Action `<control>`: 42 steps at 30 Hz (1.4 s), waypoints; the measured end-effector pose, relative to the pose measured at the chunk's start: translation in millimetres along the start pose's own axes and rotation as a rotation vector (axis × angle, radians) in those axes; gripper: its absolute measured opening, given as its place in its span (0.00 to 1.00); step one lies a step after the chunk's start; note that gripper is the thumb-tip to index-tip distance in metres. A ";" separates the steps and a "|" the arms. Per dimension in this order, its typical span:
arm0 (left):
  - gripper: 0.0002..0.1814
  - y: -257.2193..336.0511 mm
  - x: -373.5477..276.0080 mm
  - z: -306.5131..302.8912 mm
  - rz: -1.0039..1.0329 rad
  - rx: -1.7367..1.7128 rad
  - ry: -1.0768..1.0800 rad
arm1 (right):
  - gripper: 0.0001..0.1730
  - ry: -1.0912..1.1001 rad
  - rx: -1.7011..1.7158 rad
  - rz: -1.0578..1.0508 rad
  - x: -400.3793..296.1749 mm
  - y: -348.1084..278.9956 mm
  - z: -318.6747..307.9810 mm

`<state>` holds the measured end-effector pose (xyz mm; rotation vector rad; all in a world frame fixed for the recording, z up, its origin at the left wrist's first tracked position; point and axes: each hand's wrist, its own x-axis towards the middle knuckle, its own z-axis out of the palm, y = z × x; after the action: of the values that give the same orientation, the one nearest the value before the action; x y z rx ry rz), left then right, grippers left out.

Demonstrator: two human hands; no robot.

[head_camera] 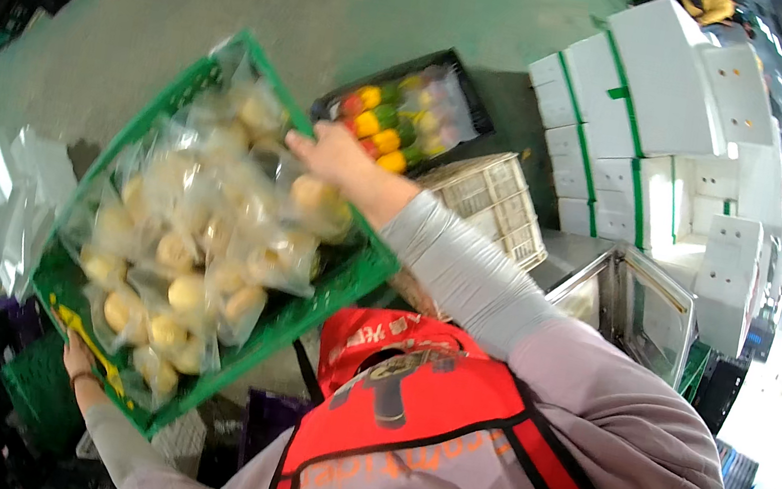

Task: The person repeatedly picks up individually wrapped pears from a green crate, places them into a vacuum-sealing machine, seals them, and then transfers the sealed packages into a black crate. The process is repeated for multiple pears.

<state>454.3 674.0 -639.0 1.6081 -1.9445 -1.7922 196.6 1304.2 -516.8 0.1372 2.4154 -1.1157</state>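
Note:
A large green plastic crate (pixel 356 277) is held tilted in front of me. Several clear plastic bags of pale yellow, round produce, which look like potatoes (pixel 190 294), fill much of it. My right hand (pixel 329 152) grips the crate's upper right rim, its thumb and fingers partly over the edge. At the lower left end, my left hand (pixel 78 356) holds the wall beside yellow markings (pixel 88 340); some of its fingers are hidden under the crate.
Beyond the green crate, a black crate (pixel 486 118) of red, yellow and green peppers stands on the floor near a cream plastic crate (pixel 492 199). White foam boxes (pixel 657 87) are stacked at right, by a metal-framed container (pixel 656 299). More foam boxes (pixel 9 210) and dark crates lie left.

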 end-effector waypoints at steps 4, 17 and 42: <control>0.22 13.0 -85.9 46.6 0.028 0.078 0.060 | 0.29 0.094 0.090 0.020 -41.6 21.0 -24.3; 0.19 39.7 -290.5 133.7 0.073 0.140 -0.061 | 0.27 0.186 0.277 0.253 -179.2 150.0 -150.1; 0.10 -100.9 -555.9 469.7 0.074 0.056 -0.226 | 0.30 0.334 0.236 0.278 -203.1 521.4 -437.6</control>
<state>476.5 1403.2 -551.1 1.3798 -2.1342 -1.9835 357.8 1995.6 -541.7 0.7674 2.4311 -1.3240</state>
